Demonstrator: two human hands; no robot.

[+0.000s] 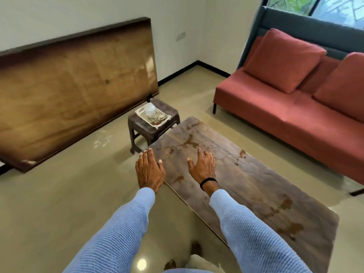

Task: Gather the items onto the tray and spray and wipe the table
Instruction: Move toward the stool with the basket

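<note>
A low brown table [246, 174] with a stained, marbled top runs from the middle to the lower right. My left hand [149, 169] hovers at its near left corner, fingers straight, holding nothing. My right hand [202, 166], with a black band at the wrist, is spread over the tabletop, also holding nothing. Beyond the table's far end a white perforated tray [152, 115] sits on a small dark stool [153, 123]. A clear spray bottle [149, 107] with a black nozzle and some blurred items lie in the tray.
A large wooden board [74, 89] leans against the left wall. A red sofa [295, 103] with red cushions stands along the right. Glossy beige floor [69, 203] lies to the left of the table. My feet show at the bottom edge.
</note>
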